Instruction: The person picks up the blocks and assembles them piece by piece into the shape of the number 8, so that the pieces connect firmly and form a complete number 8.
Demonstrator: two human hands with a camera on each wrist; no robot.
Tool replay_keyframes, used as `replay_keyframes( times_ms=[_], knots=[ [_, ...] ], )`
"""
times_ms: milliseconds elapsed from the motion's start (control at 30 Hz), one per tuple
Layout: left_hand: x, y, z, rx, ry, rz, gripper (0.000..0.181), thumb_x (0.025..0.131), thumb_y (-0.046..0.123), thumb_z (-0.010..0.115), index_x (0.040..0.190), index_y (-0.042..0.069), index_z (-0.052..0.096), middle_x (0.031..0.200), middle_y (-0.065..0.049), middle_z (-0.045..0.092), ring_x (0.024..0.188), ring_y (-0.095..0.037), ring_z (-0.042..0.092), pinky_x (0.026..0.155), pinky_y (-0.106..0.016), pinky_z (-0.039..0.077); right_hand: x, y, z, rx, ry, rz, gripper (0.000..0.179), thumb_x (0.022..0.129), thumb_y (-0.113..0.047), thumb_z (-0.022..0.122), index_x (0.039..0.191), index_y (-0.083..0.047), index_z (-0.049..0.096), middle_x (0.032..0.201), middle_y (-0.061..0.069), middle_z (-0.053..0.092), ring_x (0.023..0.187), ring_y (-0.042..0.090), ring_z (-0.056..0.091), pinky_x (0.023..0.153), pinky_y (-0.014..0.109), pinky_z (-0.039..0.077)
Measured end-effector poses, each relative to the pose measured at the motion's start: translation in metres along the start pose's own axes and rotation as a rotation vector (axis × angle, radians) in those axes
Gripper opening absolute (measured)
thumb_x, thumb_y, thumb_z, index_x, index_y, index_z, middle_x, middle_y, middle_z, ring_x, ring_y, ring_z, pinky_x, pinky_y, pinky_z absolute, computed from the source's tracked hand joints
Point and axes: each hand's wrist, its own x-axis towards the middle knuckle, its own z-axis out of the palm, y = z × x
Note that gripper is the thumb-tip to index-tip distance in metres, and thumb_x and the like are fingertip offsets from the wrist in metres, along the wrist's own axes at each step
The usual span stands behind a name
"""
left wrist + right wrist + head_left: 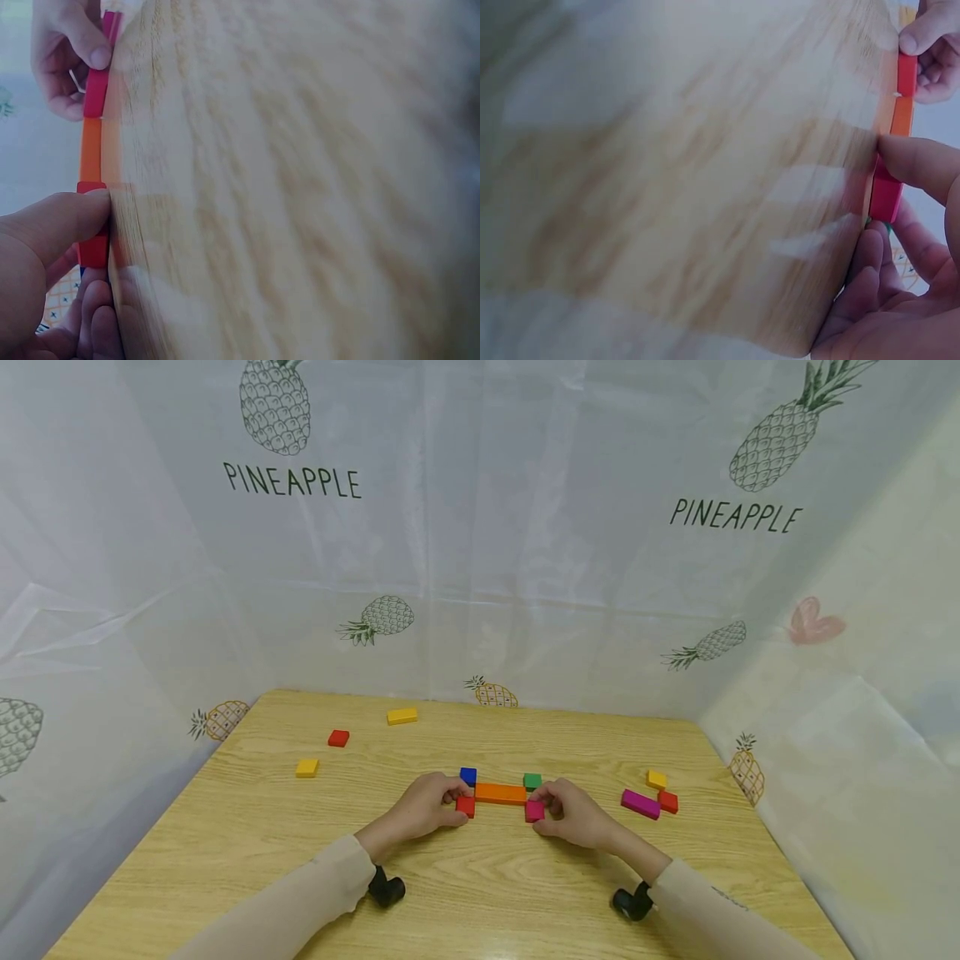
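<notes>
A long orange block (500, 793) lies on the table between my two hands. My left hand (429, 806) pinches a red block (465, 807) at the orange block's left end, its thumb (67, 217) on the near side. At the other end my right hand (576, 814) pinches a magenta block (535, 811) between thumb and fingers. Just behind the red block sits a blue block (468, 775), close to the left fingertips. A green block (532, 782) stands behind the magenta one, near the right fingertips.
At the left lie a red block (339, 738) and two yellow blocks, one short (307, 768) and one longer (402, 717). On the right are a long purple block (641, 804), a red block (667, 802) and a yellow block (656, 779). Pineapple-printed curtains (495, 543) surround the table (465, 893).
</notes>
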Motion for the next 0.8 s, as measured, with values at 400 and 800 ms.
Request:
replay_keyframes(
  times_ms=[400,800],
  knots=[
    [0.0,-0.001,0.001,0.0,-0.001,0.001,0.026,0.088,0.018,0.088,0.112,0.017,0.077,0.093,0.006,0.063,0.085,-0.014,0.053,0.078,-0.032,0.046,-0.006,-0.002,-0.006,0.079,-0.03,0.022,0.038,0.095,-0.018,0.082,0.127,-0.004,0.067,0.115,0.009,0.063,0.096,0.023,0.058,0.084,0.031,0.053],
    [0.001,0.0,0.001,-0.007,0.003,-0.001,0.027,0.088,0.018,0.088,0.112,0.017,0.078,0.095,0.006,0.064,0.087,-0.014,0.054,0.079,-0.032,0.047,-0.014,0.002,-0.02,0.16,-0.036,0.06,0.048,0.096,-0.017,0.081,0.136,0.0,0.062,0.13,0.019,0.064,0.106,0.031,0.065,0.093,0.04,0.058]
  ],
)
